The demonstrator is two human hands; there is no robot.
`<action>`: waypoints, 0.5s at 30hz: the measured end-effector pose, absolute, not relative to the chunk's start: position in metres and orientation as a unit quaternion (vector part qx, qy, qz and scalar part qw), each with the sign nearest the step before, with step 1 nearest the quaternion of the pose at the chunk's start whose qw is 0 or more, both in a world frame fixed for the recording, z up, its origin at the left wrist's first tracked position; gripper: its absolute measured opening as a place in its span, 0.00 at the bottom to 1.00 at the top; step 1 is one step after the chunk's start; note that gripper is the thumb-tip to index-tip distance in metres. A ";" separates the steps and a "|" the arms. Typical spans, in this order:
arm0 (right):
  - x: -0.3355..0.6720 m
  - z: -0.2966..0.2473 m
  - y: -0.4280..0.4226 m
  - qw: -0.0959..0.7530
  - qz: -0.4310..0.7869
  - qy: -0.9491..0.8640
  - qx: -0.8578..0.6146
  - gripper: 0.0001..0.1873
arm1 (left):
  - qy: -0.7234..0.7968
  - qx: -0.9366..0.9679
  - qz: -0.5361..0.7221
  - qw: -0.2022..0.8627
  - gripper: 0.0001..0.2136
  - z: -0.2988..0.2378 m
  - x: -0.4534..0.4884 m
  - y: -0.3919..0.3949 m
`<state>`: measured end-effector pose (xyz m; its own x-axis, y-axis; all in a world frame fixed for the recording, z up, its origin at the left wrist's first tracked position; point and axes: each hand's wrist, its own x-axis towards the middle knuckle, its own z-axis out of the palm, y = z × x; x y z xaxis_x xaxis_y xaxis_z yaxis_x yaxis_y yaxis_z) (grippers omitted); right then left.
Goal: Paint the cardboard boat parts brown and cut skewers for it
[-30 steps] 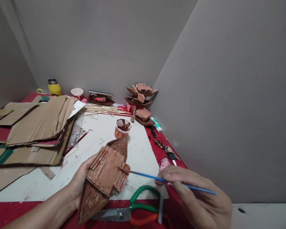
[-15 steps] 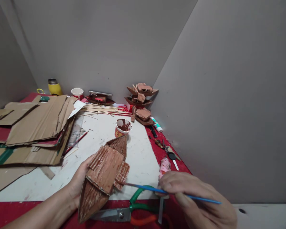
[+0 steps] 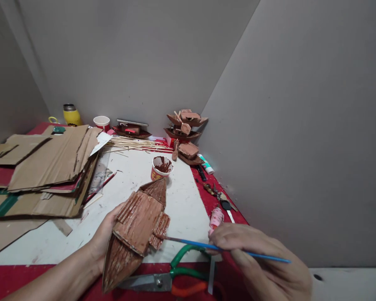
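Observation:
My left hand [image 3: 105, 238] holds a brown-painted cardboard model boat [image 3: 138, 223] from its left side, tilted with the bow pointing away. The fingers under the hull are hidden. Between thumb and fingers, my right hand [image 3: 257, 259] grips a thin blue paintbrush [image 3: 200, 243]. Its bristles touch the ribbed side flap at the right of the boat's roof, where the paint looks wet and glossy. Just beyond the bow stands a paper cup [image 3: 162, 168] smeared inside with brown paint. Scissors [image 3: 163, 281] with green and orange handles lie below the boat and my right hand.
Torn cardboard sheets [image 3: 50, 163] are piled at left. Thin wooden sticks [image 3: 134, 144] lie at the back, near other model boats [image 3: 188, 133]. A yellow bottle [image 3: 71, 115] and another cup [image 3: 102, 122] stand far left. Keys [image 3: 226, 205] and a pink roll [image 3: 217, 218] lie along the right edge.
The brush tip has shifted slightly up and right on the ribbed flap, with the handle's rear end a little higher. The boat and my left hand look unmoved.

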<state>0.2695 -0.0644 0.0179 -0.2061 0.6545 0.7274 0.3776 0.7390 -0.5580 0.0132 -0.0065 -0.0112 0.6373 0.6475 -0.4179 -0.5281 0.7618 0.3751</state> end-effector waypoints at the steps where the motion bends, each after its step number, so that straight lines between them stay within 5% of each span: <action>1: 0.270 0.019 -0.065 0.526 0.129 -0.773 -0.331 0.09 | 0.277 0.106 0.327 0.897 0.23 -0.009 0.014 -0.007; 15: 0.266 0.020 -0.069 0.578 0.166 -0.694 -0.396 0.08 | 0.356 0.118 0.342 0.861 0.20 -0.007 0.010 -0.011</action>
